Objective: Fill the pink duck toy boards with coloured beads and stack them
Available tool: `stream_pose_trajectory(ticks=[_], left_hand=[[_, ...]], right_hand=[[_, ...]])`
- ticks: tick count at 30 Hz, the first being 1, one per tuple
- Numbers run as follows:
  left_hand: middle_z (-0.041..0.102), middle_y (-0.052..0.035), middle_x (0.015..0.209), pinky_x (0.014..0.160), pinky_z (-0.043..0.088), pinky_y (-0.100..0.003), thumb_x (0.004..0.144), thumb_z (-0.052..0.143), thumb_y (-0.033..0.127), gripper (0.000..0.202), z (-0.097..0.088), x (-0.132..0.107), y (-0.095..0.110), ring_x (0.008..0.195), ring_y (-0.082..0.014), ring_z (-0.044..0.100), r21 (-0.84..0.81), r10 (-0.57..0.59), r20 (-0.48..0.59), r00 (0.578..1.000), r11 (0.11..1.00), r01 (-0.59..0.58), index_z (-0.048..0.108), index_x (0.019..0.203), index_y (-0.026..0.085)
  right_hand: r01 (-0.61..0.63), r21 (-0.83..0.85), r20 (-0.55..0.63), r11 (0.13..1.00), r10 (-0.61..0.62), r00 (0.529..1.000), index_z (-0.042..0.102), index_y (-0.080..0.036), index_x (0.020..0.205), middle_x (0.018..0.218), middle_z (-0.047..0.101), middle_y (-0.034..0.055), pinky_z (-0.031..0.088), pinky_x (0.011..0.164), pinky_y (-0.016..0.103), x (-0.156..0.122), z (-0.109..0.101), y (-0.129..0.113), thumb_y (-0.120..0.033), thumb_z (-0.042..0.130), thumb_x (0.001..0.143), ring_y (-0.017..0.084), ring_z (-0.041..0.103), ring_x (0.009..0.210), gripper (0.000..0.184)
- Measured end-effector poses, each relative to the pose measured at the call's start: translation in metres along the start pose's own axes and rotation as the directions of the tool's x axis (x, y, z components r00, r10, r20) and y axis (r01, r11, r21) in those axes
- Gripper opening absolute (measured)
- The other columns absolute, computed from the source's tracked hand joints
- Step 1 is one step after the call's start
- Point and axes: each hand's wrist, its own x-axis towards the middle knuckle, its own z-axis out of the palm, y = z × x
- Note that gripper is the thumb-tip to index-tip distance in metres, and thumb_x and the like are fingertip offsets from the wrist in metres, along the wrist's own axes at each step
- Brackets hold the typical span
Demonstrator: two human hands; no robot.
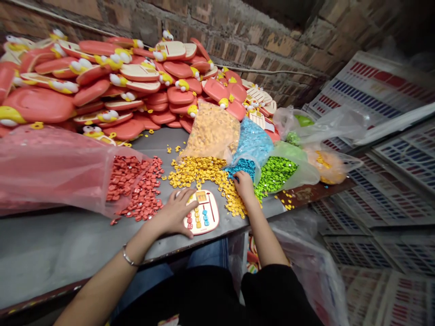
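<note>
Head view: two hands are seen, set apart from each other, and one toy (210,217) is held face up at the near edge of the table (41,244) by the left hand (175,213), which is clamped over its left side, with the fingers spread on top and the thumb at the lower edge. On the toy's face three columns of pieces are set, one red, one yellow and one blue. One bracelet (128,256) is worn on the left wrist. Four heaps are spread beyond, too many pieces in each to be counted: red (142,194), yellow (197,172), blue (244,167) and green (277,172). The fingertips of the right hand (244,184) are put to the near edge of the blue heap; whether a piece is pinched cannot be told. The heaps are backed or flanked by four bags: one pink (57,167), one yellow (214,129), one blue (254,138) and one green (307,174). Behind, dozens of red toys (180,70) are piled against one brick wall (278,40)
</note>
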Motion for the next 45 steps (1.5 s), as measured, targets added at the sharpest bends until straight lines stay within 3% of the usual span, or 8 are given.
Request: stream_pose_trajectory(ticks=[7,12,16,20,25,36,40,45], left_hand=[[0.022,-0.0159,0.156,0.112,0.011,-0.057,0.056,0.077,0.068,0.106,-0.003,0.0,0.002,0.142,-0.04,0.017,-0.024,-0.035,0.044,0.998,0.999,0.036,0.035,0.146,0.03],[0.009,-0.0078,0.161,0.111,0.005,-0.061,0.058,0.081,0.062,0.09,0.0,0.0,0.001,0.144,-0.0431,0.01,-0.026,0.004,0.062,0.998,1.0,-0.002,0.045,0.139,0.043],[0.005,-0.0083,0.162,0.111,0.004,-0.062,0.059,0.082,0.06,0.093,0.003,0.0,0.001,0.145,-0.0434,0.005,-0.022,-0.007,0.073,0.997,1.0,0.008,0.041,0.141,0.043],[0.012,-0.0158,0.16,0.111,0.006,-0.061,0.061,0.077,0.066,0.096,0.003,0.001,0.003,0.145,-0.0415,0.006,-0.015,-0.036,0.073,0.997,0.999,0.037,0.041,0.143,0.029],[0.007,-0.0124,0.161,0.11,0.007,-0.063,0.065,0.075,0.065,0.075,0.0,0.001,0.005,0.145,-0.0435,0.005,-0.01,-0.009,0.063,0.998,1.0,0.01,0.055,0.129,0.034],[0.013,-0.012,0.16,0.111,0.008,-0.061,0.064,0.079,0.06,0.088,-0.002,0.002,0.005,0.145,-0.0411,0.009,-0.003,-0.023,0.097,0.995,1.0,0.023,0.043,0.141,0.036],[0.02,-0.0143,0.158,0.113,0.011,-0.056,0.062,0.077,0.063,0.109,-0.005,0.004,0.005,0.145,-0.0368,0.013,0.012,-0.056,0.11,0.992,0.998,0.055,0.027,0.149,0.022],[0.021,-0.0147,0.158,0.113,0.011,-0.053,0.058,0.078,0.063,0.121,0.0,0.004,0.001,0.145,-0.0361,0.013,-0.001,-0.058,0.095,0.994,0.998,0.059,0.015,0.151,0.018]], right_hand=[[0.058,-0.199,0.057,0.978,-0.047,0.997,0.061,-0.018,0.088,0.095,0.063,0.0118,0.038,0.075,0.032,-0.001,0.002,-0.019,-0.006,0.051,0.082,0.026,0.053,0.089,0.017],[0.03,-0.262,0.054,0.965,-0.016,0.998,0.06,-0.016,0.095,0.092,0.063,0.0125,0.037,0.07,0.032,0.003,-0.001,-0.018,-0.006,0.05,0.079,0.025,0.054,0.083,0.022],[-0.033,-0.131,-0.018,0.991,0.031,0.999,0.059,-0.015,0.101,0.095,0.062,0.0132,0.041,0.071,0.034,0.001,-0.007,-0.017,-0.009,0.047,0.081,0.026,0.055,0.084,0.025],[0.05,0.226,-0.192,0.973,-0.005,0.981,0.061,-0.019,0.097,0.098,0.059,0.0108,0.047,0.077,0.036,-0.017,-0.014,-0.041,-0.015,0.044,0.087,0.025,0.056,0.091,0.02],[0.197,0.536,-0.063,0.821,-0.194,0.979,0.063,-0.023,0.091,0.099,0.059,0.0067,0.051,0.078,0.033,-0.039,-0.014,-0.089,-0.018,0.053,0.088,0.021,0.059,0.094,0.011],[0.325,0.359,0.078,0.875,-0.375,0.924,0.065,-0.02,0.079,0.078,0.061,0.0056,0.045,0.071,0.033,-0.038,-0.002,-0.093,-0.016,0.054,0.091,0.021,0.054,0.078,0.016],[0.257,0.448,0.096,0.856,-0.332,0.938,0.063,-0.021,0.078,0.077,0.061,0.0042,0.045,0.07,0.032,-0.053,-0.005,-0.093,-0.016,0.055,0.09,0.02,0.056,0.076,0.015],[-0.002,0.653,0.186,0.757,-0.158,0.97,0.057,-0.023,0.098,0.09,0.067,0.0041,0.05,0.074,0.033,-0.068,0.001,-0.097,-0.017,0.061,0.085,0.02,0.064,0.082,0.015]])
